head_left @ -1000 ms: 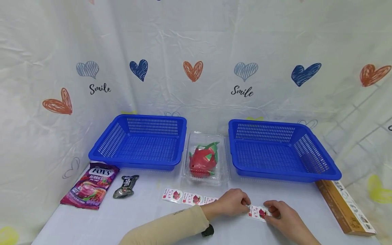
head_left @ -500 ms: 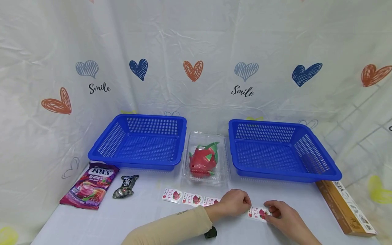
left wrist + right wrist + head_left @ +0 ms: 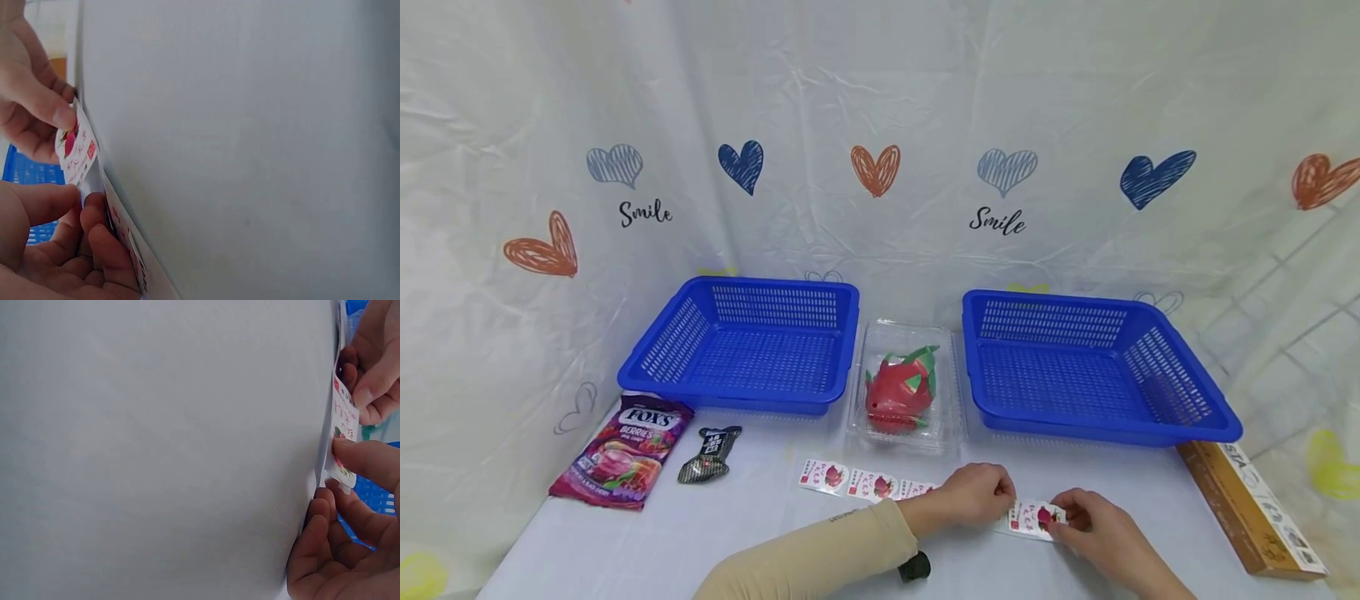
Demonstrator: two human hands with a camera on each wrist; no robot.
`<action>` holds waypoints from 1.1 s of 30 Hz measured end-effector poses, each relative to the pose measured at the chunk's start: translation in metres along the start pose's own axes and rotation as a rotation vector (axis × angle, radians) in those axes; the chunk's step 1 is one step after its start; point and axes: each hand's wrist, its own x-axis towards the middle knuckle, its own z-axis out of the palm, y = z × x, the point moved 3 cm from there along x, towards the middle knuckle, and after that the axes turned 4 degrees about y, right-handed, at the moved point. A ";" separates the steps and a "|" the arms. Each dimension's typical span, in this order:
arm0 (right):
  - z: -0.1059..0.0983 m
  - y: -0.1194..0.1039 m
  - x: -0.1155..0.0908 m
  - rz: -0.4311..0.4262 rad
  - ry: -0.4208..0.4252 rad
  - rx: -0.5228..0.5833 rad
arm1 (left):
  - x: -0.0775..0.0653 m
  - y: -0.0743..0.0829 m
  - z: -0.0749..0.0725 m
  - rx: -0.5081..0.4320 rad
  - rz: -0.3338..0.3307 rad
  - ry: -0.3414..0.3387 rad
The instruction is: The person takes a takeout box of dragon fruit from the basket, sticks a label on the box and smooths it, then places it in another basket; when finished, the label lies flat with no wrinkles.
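Fingers point(image 3: 359, 519) of the right hand point(image 3: 1101, 531) pinch one end of a dragon-fruit label point(image 3: 1032, 518) bearing red Chinese characters; left hand point(image 3: 973, 496) pinches the opposite end. Label: between both hands, over the table point(image 3: 662, 546). Legible elsewhere: "FOX'S BERRIES", purple candy bag point(image 3: 622, 454); "STA", brown box point(image 3: 1246, 510); "Smile", twice, on curtain point(image 3: 917, 83).

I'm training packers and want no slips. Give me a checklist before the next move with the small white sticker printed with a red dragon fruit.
1. Right hand pinching the sticker: ok.
2. Left hand at the sticker's opposite end: ok.
3. Sticker fully peeled free: cannot tell.
4. One hand free: not ok, both are at the sticker.
5. Red-and-green dragon fruit inside the clear rectangular plastic box: ok.
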 end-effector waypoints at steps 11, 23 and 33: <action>-0.001 0.002 -0.001 -0.013 -0.018 0.049 | -0.001 0.001 -0.002 0.006 0.030 -0.029; -0.002 0.007 0.000 -0.007 -0.071 0.142 | -0.002 -0.001 -0.004 -0.098 -0.030 -0.098; -0.001 0.002 0.002 -0.005 -0.058 0.052 | -0.001 -0.007 -0.007 -0.361 -0.169 -0.234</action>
